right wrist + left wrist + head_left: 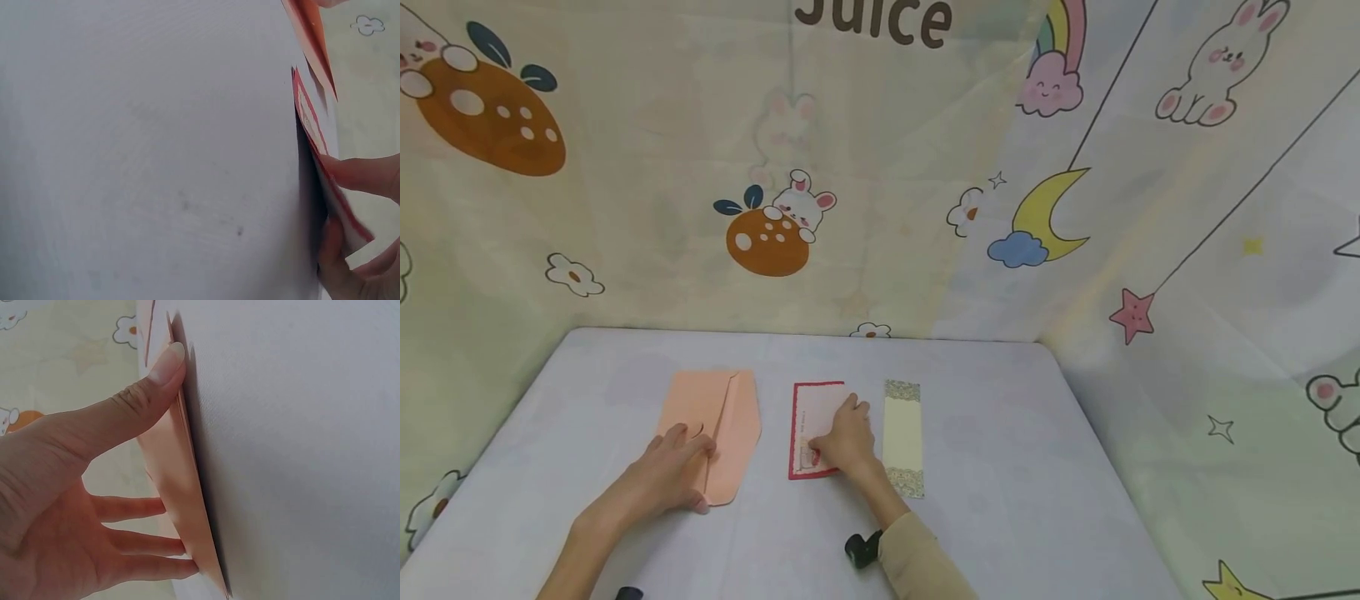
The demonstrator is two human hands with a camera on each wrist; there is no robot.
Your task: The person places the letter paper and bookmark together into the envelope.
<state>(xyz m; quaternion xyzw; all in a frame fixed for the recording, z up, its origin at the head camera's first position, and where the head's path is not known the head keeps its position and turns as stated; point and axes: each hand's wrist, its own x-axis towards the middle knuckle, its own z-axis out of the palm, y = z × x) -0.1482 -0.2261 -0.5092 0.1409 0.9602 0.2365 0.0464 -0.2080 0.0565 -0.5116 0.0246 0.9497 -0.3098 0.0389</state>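
Note:
A peach paper envelope (739, 442) with a pointed flap lies on the left of the table. My left hand (662, 473) rests on it, thumb at its near edge and spread fingers touching its face, as the left wrist view shows. Right of it is a red-bordered card (818, 403) with a small picture near its lower left corner. My right hand (852, 437) pinches this card at its right side, thumb on top and fingers beneath. In the right wrist view the card's held edge (356, 234) is tilted up off the table.
A pale yellow strip with glittery ends (902, 433) lies just right of my right hand. The white table (1015, 467) meets a printed cloth backdrop (880, 275) along its back edge. A black wrist device (861, 550) sits by the right sleeve.

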